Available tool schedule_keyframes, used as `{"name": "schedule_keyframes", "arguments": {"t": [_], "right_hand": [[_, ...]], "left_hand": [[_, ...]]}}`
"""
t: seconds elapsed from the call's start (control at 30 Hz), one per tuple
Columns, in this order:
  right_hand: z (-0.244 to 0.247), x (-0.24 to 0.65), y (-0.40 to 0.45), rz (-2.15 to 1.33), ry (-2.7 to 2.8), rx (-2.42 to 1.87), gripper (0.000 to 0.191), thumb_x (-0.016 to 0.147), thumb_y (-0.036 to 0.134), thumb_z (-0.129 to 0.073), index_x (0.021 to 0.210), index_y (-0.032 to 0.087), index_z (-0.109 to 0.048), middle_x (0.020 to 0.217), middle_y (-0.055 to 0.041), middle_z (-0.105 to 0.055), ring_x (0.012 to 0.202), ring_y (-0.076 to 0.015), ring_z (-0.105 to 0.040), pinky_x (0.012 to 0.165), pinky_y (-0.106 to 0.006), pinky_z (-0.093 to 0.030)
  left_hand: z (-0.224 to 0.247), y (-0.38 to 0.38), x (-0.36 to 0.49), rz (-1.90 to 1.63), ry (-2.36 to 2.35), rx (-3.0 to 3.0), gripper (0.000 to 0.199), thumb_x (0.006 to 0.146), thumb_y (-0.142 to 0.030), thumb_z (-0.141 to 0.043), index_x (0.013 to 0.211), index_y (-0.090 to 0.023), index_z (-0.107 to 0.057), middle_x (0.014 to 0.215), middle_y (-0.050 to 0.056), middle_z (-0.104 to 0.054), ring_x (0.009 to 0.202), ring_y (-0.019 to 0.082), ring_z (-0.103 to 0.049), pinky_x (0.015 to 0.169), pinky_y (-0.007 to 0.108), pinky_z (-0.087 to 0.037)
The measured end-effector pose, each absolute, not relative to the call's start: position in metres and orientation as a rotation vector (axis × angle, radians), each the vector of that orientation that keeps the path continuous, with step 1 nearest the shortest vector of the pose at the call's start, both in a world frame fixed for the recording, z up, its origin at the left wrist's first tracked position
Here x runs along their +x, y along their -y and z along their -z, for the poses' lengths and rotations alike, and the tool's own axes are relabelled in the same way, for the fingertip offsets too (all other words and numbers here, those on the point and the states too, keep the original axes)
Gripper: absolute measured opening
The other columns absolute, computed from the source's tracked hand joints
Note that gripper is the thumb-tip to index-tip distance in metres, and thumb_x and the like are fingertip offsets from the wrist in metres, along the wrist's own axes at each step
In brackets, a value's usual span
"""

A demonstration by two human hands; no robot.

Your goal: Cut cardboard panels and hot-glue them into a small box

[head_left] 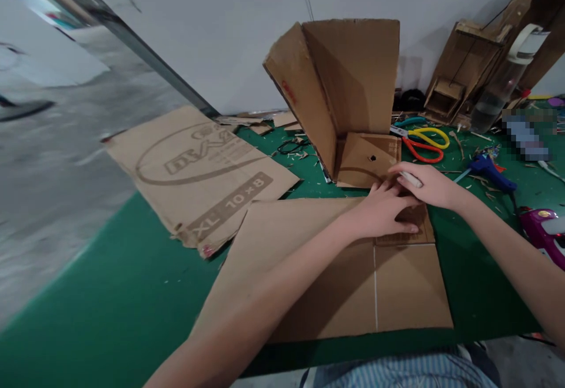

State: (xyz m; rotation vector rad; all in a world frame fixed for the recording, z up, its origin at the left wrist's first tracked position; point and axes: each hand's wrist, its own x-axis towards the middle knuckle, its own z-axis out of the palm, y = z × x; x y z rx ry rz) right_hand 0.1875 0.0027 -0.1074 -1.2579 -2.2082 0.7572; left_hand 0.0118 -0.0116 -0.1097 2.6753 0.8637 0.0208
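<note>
A large flat cardboard sheet point(318, 294) lies in front of me, with white lines drawn on its right part. My left hand point(386, 211) rests palm down with fingers spread on a smaller brown, printed area point(426, 232) at the sheet's upper right; whether this is a separate piece I cannot tell. Close beside it, my right hand point(430, 185) is closed around a white pen-like tool point(411, 178), its tip hidden by the fingers. Just beyond both hands stands a folded cardboard structure point(353, 76) with a small holed cardboard piece point(357, 158) at its base.
A printed cardboard sheet point(203, 176) lies left on the green table point(110, 294). To the right are scissors point(424, 143), a blue glue gun point(489, 173), a magenta glue gun point(541, 229), a phone point(525, 135) and a water bottle point(503, 82). Scraps lie along the wall.
</note>
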Motion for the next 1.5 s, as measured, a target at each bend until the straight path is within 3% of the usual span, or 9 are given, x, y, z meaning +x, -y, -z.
{"name": "schedule_keyframes", "arguments": {"t": [0.17, 0.37, 0.6, 0.77, 0.93, 1.07, 1.17, 1.37, 1.5], "right_hand": [[0.115, 0.169, -0.016, -0.758, 2.129, -1.253, 0.037, 0.09, 0.022, -0.049, 0.125, 0.022, -0.057, 0.12, -0.0081, -0.066, 0.107, -0.0231, -0.062, 0.095, -0.043, -0.048], [0.123, 0.156, -0.031, -0.617, 2.058, -1.259, 0.04, 0.085, 0.021, -0.056, 0.124, 0.024, -0.056, 0.125, -0.0071, -0.063, 0.116, -0.0245, -0.057, 0.103, -0.045, -0.043], [0.124, 0.175, 0.039, -0.46, 1.799, -1.292, 0.04, 0.093, 0.029, -0.047, 0.133, 0.026, -0.046, 0.134, -0.0107, -0.056, 0.126, -0.0247, -0.051, 0.105, -0.047, -0.042], [0.127, 0.193, 0.09, -0.32, 1.995, -1.333, 0.058, 0.089, 0.031, -0.055, 0.143, 0.027, -0.034, 0.136, -0.014, -0.053, 0.125, -0.0311, -0.049, 0.102, -0.055, -0.041], [0.135, 0.198, 0.108, -0.284, 2.343, -1.297, 0.086, 0.082, 0.049, -0.063, 0.153, 0.022, -0.022, 0.146, -0.0187, -0.043, 0.137, -0.0399, -0.034, 0.101, -0.063, -0.04], [0.136, 0.188, 0.13, -0.246, 2.403, -1.357, 0.099, 0.08, 0.053, -0.064, 0.157, 0.02, -0.01, 0.152, -0.0192, -0.037, 0.138, -0.0434, -0.032, 0.1, -0.067, -0.041], [0.138, 0.173, 0.154, -0.23, 2.314, -1.471, 0.099, 0.083, 0.045, -0.063, 0.157, 0.021, -0.002, 0.152, -0.0187, -0.036, 0.138, -0.0433, -0.032, 0.098, -0.066, -0.045], [0.145, 0.156, 0.176, -0.264, 2.231, -1.539, 0.091, 0.084, 0.034, -0.059, 0.157, 0.025, -0.006, 0.149, -0.0188, -0.038, 0.134, -0.0459, -0.037, 0.089, -0.067, -0.051], [0.128, 0.17, 0.153, -0.435, 2.093, -1.617, 0.085, 0.087, 0.032, -0.056, 0.157, 0.026, -0.007, 0.146, -0.0183, -0.042, 0.133, -0.0423, -0.041, 0.094, -0.064, -0.049]], "left_hand": [[0.111, 0.014, 0.01, -0.077, -0.845, 2.661, 0.056, 0.082, -0.061, -0.06, 0.128, -0.029, -0.06, 0.142, 0.013, -0.048, 0.132, 0.039, -0.036, 0.102, 0.057, -0.034], [0.113, 0.013, 0.009, -0.11, -0.833, 2.627, 0.058, 0.081, -0.061, -0.061, 0.13, -0.031, -0.059, 0.141, 0.01, -0.05, 0.131, 0.038, -0.036, 0.1, 0.056, -0.035], [0.118, 0.008, 0.005, -0.151, -0.832, 2.599, 0.059, 0.078, -0.066, -0.061, 0.124, -0.029, -0.064, 0.131, 0.011, -0.053, 0.117, 0.034, -0.045, 0.096, 0.049, -0.037], [0.12, 0.006, 0.003, -0.22, -0.801, 2.543, 0.062, 0.079, -0.063, -0.062, 0.133, -0.033, -0.056, 0.131, 0.007, -0.052, 0.111, 0.028, -0.048, 0.094, 0.044, -0.037], [0.123, 0.007, 0.001, -0.301, -0.812, 2.505, 0.061, 0.078, -0.06, -0.063, 0.131, -0.031, -0.055, 0.13, 0.006, -0.055, 0.111, 0.027, -0.048, 0.096, 0.043, -0.037], [0.126, 0.007, -0.002, -0.343, -0.776, 2.526, 0.06, 0.081, -0.058, -0.06, 0.131, -0.025, -0.055, 0.13, 0.008, -0.056, 0.111, 0.026, -0.048, 0.098, 0.042, -0.037], [0.128, 0.003, -0.002, -0.341, -0.759, 2.547, 0.062, 0.083, -0.061, -0.057, 0.132, -0.024, -0.055, 0.132, 0.009, -0.055, 0.114, 0.028, -0.047, 0.099, 0.044, -0.037], [0.13, -0.011, 0.001, -0.391, -0.784, 2.542, 0.068, 0.079, -0.063, -0.061, 0.133, -0.022, -0.056, 0.13, 0.01, -0.056, 0.115, 0.028, -0.047, 0.104, 0.045, -0.035], [0.13, -0.014, 0.002, -0.366, -0.784, 2.57, 0.068, 0.081, -0.064, -0.058, 0.134, -0.022, -0.055, 0.132, 0.012, -0.053, 0.116, 0.029, -0.047, 0.103, 0.046, -0.036]]}}
